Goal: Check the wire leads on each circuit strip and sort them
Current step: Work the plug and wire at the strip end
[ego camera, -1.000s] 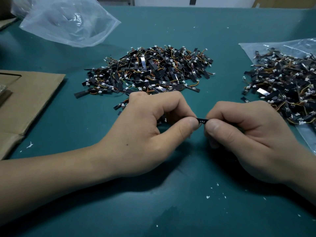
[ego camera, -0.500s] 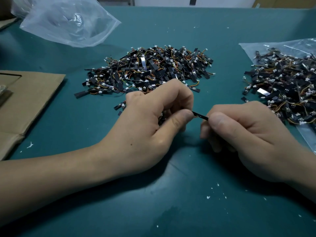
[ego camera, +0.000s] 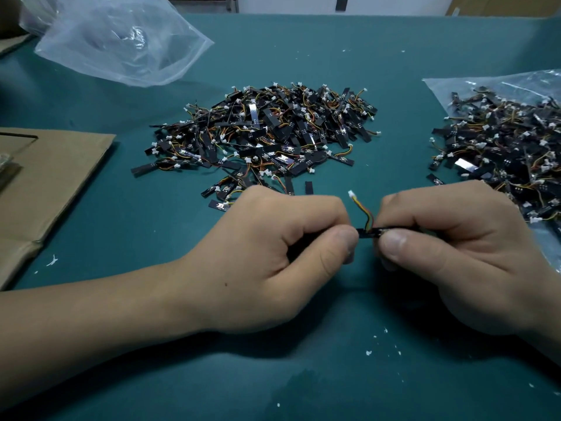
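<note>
Dim indoor light from above & ahead. Soft shadows under left hand (ego camera: 267, 259), right hand (ego camera: 473, 253) fall twd camera on table (ego camera: 303, 375). Faint sheen on plastic bag (ego camera: 121, 41). Wide-angle bowing at edges; ctr sharp.

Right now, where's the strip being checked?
Head view, centre: the strip is pinched between left hand and right hand, just below the middle pile.

Both bare forearms come in low, the left from the lower left edge, the right from the lower right. The 2 hands face each other, knuckles up and fingers curled, thumb tips close but apart. The left hand (ego camera: 273, 262) pinches the left end of a circuit strip (ego camera: 368, 232) between thumb and forefinger; the right hand (ego camera: 455, 253) pinches its other end likewise.
</note>
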Demonstrator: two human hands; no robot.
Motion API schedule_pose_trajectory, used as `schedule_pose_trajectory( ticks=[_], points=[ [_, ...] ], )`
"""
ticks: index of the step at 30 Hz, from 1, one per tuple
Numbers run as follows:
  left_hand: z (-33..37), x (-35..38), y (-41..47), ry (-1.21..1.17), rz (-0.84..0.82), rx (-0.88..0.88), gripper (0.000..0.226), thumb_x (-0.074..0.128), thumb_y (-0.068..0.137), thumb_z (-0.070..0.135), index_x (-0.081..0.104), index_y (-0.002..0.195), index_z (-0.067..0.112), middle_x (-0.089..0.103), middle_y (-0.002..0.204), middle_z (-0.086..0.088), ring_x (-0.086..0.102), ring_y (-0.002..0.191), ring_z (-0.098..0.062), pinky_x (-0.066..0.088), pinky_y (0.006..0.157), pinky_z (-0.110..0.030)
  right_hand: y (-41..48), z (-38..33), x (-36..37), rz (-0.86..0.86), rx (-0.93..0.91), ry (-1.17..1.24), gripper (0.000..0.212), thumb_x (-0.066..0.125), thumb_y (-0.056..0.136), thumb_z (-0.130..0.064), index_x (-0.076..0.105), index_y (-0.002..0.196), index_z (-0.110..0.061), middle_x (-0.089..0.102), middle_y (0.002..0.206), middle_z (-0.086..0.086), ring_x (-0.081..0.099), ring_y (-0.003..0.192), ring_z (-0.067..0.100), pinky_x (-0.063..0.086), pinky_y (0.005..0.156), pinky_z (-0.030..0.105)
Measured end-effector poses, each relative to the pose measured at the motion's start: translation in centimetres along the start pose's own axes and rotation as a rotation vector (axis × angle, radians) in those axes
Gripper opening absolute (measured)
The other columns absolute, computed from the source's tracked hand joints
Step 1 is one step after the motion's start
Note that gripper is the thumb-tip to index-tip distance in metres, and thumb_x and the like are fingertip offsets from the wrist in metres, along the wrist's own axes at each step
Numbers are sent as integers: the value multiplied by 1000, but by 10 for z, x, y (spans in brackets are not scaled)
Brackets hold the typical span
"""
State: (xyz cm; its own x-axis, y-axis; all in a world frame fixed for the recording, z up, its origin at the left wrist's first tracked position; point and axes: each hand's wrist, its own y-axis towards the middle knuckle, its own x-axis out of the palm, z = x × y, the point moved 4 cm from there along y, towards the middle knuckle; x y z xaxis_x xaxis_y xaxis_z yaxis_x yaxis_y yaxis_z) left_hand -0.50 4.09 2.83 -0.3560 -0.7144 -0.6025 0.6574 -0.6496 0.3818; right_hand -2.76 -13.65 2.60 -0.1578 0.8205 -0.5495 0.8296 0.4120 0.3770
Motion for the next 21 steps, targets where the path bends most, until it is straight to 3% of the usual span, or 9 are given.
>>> schedule_pose_trajectory(
  ticks=[6,14,21],
  points=[
    [0,1,1,17,-48,-7,30,51,100,14,63,74,7,53,54,-3,49,50,-20,42,51,-31,1,1,3,-74,6,-63,29,52,97,-29,62,73,-17,53,57,1,48,51,21,40,50,35],
    [-2,1,2,-26,-64,-71,25,53,100,13,65,79,15,55,57,-3,54,53,-21,44,53,-35,3,-1,4,-69,25,-77,28,50,97,-28,65,73,-25,59,59,-11,53,51,7,38,52,15],
    [-1,1,2,8,-55,-77,27,53,99,12,62,74,16,54,55,-1,53,53,-18,44,53,-30,4,-1,5,-94,22,-101,28,50,97,-29,61,71,-28,56,58,-14,52,50,7,39,51,19]
  ],
)
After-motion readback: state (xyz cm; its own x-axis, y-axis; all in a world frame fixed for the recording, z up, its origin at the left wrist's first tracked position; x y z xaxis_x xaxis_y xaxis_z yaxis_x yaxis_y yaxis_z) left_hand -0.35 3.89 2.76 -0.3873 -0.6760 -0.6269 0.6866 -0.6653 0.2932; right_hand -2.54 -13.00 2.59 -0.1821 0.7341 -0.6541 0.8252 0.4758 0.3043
